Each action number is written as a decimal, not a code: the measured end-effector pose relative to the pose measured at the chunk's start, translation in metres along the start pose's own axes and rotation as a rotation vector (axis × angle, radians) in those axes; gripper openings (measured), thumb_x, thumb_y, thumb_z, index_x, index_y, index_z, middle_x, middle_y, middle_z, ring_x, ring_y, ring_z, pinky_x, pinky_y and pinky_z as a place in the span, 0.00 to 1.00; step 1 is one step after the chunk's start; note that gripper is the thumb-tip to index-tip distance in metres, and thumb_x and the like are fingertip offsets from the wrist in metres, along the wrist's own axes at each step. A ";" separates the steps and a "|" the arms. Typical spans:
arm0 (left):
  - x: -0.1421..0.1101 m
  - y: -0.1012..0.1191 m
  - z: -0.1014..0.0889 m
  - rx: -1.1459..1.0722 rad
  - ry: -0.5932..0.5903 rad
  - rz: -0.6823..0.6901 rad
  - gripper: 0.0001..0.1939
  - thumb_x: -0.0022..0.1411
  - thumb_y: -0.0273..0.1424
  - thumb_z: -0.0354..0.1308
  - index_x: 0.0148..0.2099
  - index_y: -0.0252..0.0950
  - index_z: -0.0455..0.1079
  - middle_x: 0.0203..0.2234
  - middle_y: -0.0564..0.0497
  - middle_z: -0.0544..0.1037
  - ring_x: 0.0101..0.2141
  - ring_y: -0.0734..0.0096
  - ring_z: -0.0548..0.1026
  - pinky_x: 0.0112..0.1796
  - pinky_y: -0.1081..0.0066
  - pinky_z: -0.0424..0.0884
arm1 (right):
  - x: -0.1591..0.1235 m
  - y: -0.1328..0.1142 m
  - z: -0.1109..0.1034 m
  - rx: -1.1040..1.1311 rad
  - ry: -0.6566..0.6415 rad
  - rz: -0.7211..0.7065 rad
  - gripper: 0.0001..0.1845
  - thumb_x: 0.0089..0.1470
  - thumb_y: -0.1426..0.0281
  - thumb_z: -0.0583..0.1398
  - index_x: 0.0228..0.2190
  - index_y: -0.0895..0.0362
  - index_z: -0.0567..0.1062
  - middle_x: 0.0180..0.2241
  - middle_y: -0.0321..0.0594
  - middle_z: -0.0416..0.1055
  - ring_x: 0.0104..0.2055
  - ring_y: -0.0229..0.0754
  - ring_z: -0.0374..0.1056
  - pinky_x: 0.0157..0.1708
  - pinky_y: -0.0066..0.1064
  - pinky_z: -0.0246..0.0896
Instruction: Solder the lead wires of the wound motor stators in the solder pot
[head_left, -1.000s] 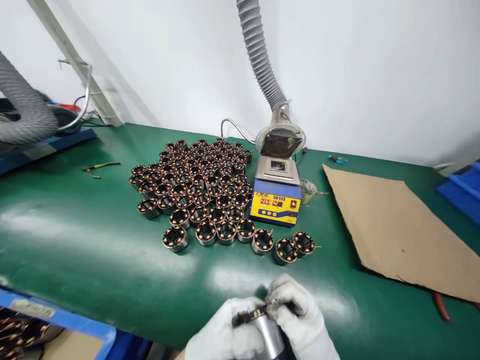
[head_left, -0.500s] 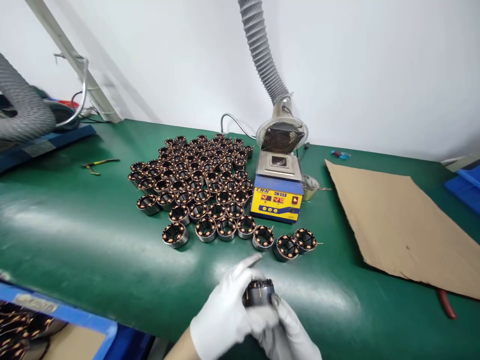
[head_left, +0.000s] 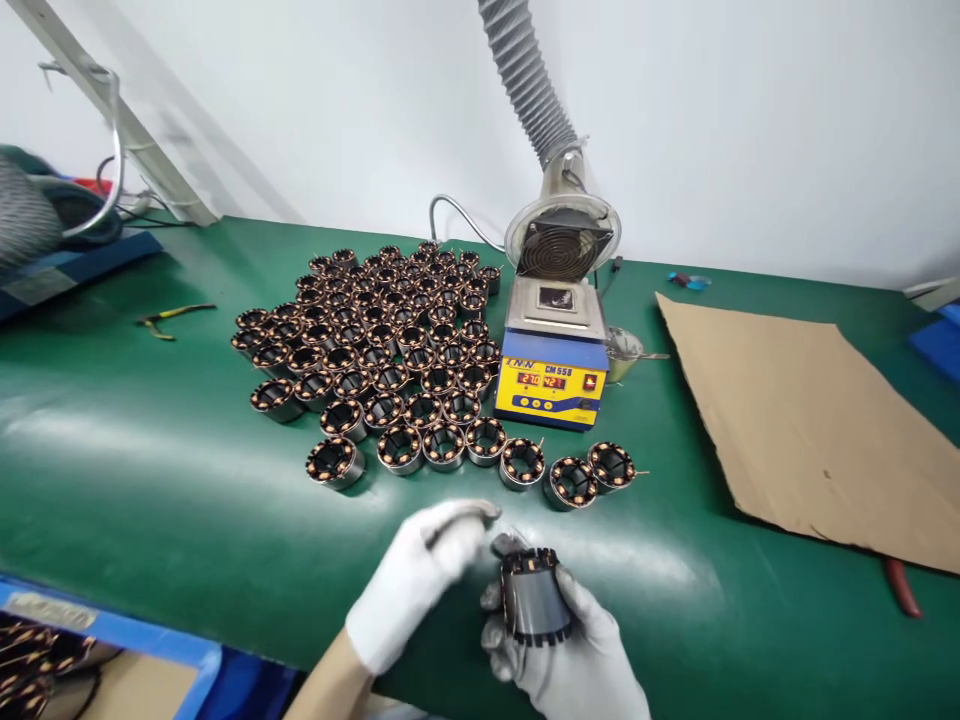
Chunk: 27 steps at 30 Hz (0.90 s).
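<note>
My right hand (head_left: 592,640), in a white glove with grey fingertips, grips a motor stator (head_left: 536,600) from below and from the side. The stator is a grey metal ring with black toothed ends, tilted so its outer wall faces me. Just left of it, apart from the ring, is my left hand (head_left: 427,565), gloved in white. Its fingers are curled and drawn together, slightly blurred; whether anything thin lies between them I cannot make out. Beyond both hands stand two stators (head_left: 573,484) touching each other, with copper windings showing.
Many more stators (head_left: 390,375) stand packed on the green table (head_left: 187,490). To their right is a yellow-and-blue solder pot (head_left: 551,385) under an extraction hose (head_left: 529,85). Cardboard (head_left: 810,430) lies at right, wire cutters (head_left: 176,318) at left. A blue bin (head_left: 150,640) holds stators.
My left hand has come off the stator and moved left. The right hand now holds the stator alone, its wall more exposed. The view has shifted slightly.
</note>
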<state>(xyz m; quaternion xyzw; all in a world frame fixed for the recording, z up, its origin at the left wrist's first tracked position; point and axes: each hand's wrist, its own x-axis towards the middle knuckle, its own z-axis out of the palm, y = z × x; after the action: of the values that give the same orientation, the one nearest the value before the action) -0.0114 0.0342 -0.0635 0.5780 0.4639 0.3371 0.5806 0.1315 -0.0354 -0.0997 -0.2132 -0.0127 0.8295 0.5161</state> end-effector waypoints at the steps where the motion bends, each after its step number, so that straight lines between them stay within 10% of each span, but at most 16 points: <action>1: -0.004 -0.002 0.000 0.075 -0.086 0.031 0.20 0.50 0.34 0.62 0.47 0.36 0.71 0.44 0.46 0.75 0.46 0.53 0.71 0.49 0.61 0.66 | 0.000 -0.001 0.000 0.021 0.004 0.006 0.22 0.47 0.54 0.63 0.39 0.56 0.77 0.35 0.44 0.77 0.34 0.45 0.73 0.31 0.33 0.65; 4: -0.011 -0.006 0.008 0.234 -0.240 0.116 0.44 0.34 0.23 0.69 0.57 0.37 0.64 0.53 0.44 0.68 0.52 0.48 0.65 0.55 0.59 0.60 | -0.001 -0.001 0.002 0.029 0.035 0.025 0.20 0.46 0.56 0.64 0.37 0.55 0.78 0.37 0.42 0.77 0.38 0.46 0.72 0.38 0.36 0.65; 9: 0.002 0.001 0.028 0.053 -0.008 0.110 0.06 0.53 0.33 0.59 0.31 0.37 0.75 0.31 0.48 0.78 0.41 0.56 0.74 0.50 0.60 0.64 | -0.003 0.000 0.004 -0.046 0.046 -0.009 0.16 0.49 0.60 0.64 0.37 0.55 0.76 0.33 0.40 0.77 0.32 0.42 0.72 0.31 0.32 0.64; 14: 0.006 0.007 0.018 -0.178 0.271 -0.133 0.16 0.58 0.42 0.55 0.28 0.35 0.73 0.24 0.48 0.76 0.30 0.58 0.74 0.35 0.66 0.71 | -0.002 -0.002 0.006 -0.029 -0.003 0.030 0.21 0.48 0.57 0.64 0.39 0.59 0.76 0.35 0.46 0.77 0.32 0.43 0.73 0.30 0.30 0.63; 19: -0.004 0.011 0.027 -0.146 -0.010 -0.185 0.10 0.50 0.33 0.60 0.37 0.37 0.76 0.27 0.49 0.77 0.27 0.63 0.74 0.26 0.72 0.72 | -0.001 0.000 0.007 0.006 0.051 -0.050 0.14 0.49 0.61 0.65 0.37 0.54 0.76 0.35 0.39 0.77 0.34 0.41 0.72 0.33 0.31 0.64; 23: -0.001 0.005 0.037 -0.428 0.201 -0.364 0.14 0.49 0.39 0.61 0.35 0.34 0.74 0.23 0.50 0.77 0.10 0.77 0.60 0.09 0.76 0.58 | 0.000 0.002 0.005 -0.058 0.021 -0.008 0.19 0.48 0.58 0.65 0.39 0.57 0.76 0.34 0.43 0.77 0.32 0.43 0.73 0.31 0.31 0.64; 27: 0.004 -0.002 0.020 -0.574 0.440 -0.146 0.16 0.46 0.37 0.66 0.37 0.33 0.73 0.23 0.51 0.77 0.24 0.71 0.74 0.28 0.78 0.72 | 0.003 -0.002 0.004 0.026 -0.069 0.031 0.22 0.46 0.54 0.64 0.37 0.58 0.77 0.33 0.44 0.77 0.30 0.42 0.73 0.28 0.29 0.64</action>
<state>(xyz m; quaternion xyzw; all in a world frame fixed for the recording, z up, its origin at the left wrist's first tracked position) 0.0080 0.0308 -0.0677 0.2706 0.5041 0.5274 0.6281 0.1302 -0.0315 -0.0965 -0.1778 -0.0163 0.8444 0.5050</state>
